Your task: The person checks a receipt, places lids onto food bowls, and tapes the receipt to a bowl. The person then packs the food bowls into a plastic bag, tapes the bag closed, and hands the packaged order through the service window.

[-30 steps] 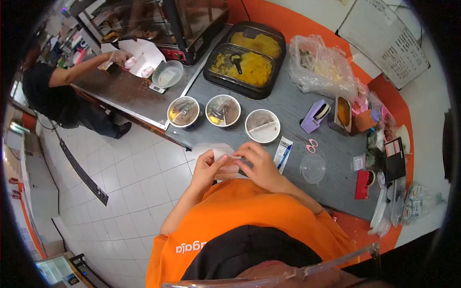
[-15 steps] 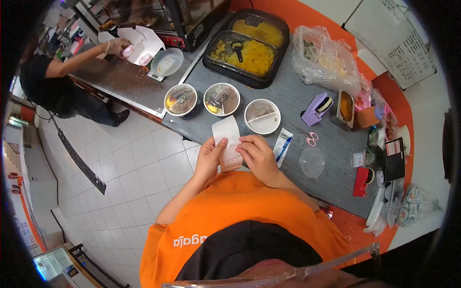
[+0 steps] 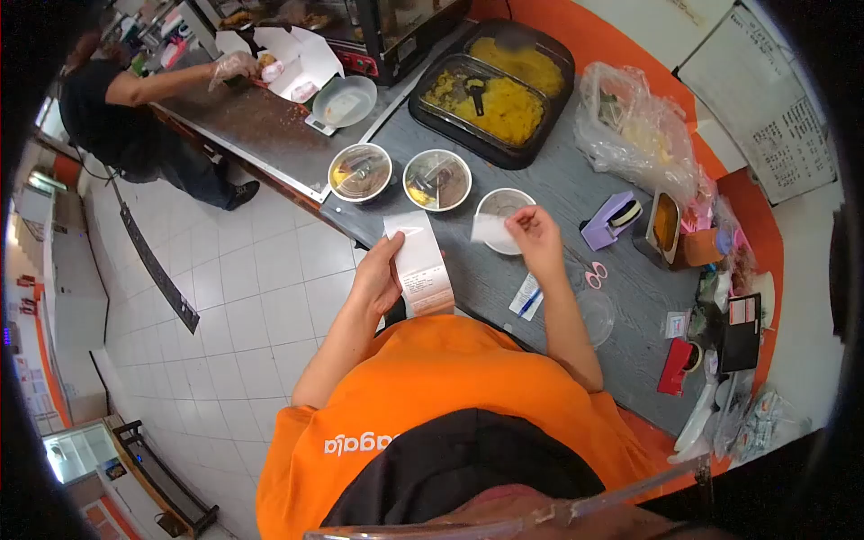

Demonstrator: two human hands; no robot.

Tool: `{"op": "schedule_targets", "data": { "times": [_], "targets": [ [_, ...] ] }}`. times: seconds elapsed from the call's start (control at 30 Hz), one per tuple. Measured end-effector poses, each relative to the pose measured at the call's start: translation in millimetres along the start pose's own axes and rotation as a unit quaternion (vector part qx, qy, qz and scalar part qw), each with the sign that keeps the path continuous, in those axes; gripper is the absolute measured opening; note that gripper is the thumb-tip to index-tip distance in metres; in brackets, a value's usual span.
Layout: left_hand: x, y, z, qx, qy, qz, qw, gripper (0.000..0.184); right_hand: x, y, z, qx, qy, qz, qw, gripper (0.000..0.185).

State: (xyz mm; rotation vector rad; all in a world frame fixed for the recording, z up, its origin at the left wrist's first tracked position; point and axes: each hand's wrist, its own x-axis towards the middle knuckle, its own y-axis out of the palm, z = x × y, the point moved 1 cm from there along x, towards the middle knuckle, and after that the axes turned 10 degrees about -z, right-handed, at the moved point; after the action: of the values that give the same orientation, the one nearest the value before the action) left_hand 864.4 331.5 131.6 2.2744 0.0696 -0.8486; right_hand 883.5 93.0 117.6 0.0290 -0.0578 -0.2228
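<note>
A long printed paper receipt (image 3: 421,266) is pinched in my left hand (image 3: 376,274), in front of my body at the counter's edge. My right hand (image 3: 538,238) holds a small white paper slip (image 3: 489,229) between thumb and fingertips, above a lidded round tub (image 3: 507,200) that it partly covers. Two more round tubs with clear lids stand to the left, one tub (image 3: 437,180) in the middle and another tub (image 3: 360,172) near the counter corner. Both show dark and yellow food inside.
Behind the tubs sits a black tray (image 3: 504,158) of yellow rice. To the right are a purple tape dispenser (image 3: 612,220), pink scissors (image 3: 596,274), a blue pen (image 3: 529,301), a clear lid (image 3: 596,316) and a plastic bag (image 3: 630,130). A gloved co-worker's hand (image 3: 234,67) reaches toward an open box (image 3: 301,58).
My right hand has moved away from the receipt, up and to the right, with a small paper slip. The left hand keeps the receipt. The co-worker's gloved hand has drawn back from the box slightly.
</note>
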Motion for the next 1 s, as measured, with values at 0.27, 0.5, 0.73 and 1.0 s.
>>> {"op": "schedule_targets", "data": {
  "times": [0.27, 0.5, 0.73, 1.0],
  "targets": [
    [-7.4, 3.7, -5.0, -0.027, -0.012, 0.017, 0.999, 0.037, 23.5, -9.7, -47.8, -0.47, -0.241, -0.119, 0.841, 0.039],
    [-12.8, 12.0, -2.2, -0.012, -0.001, 0.033, 0.999, 0.036, -13.6, 21.6, -12.1, -0.117, -0.083, 0.057, 0.988, 0.036],
    [-12.6, 17.1, 0.6, -0.031, 0.036, 0.02, 0.999, 0.033, -51.5, 53.6, 45.1, -0.053, -0.03, 0.187, 0.98, 0.028],
    [-22.0, 17.3, 10.0, 0.116, 0.087, 0.012, 0.989, 0.022, -58.5, 54.9, 55.4, -0.148, -0.204, 0.091, 0.963, 0.025]
  ]
}}
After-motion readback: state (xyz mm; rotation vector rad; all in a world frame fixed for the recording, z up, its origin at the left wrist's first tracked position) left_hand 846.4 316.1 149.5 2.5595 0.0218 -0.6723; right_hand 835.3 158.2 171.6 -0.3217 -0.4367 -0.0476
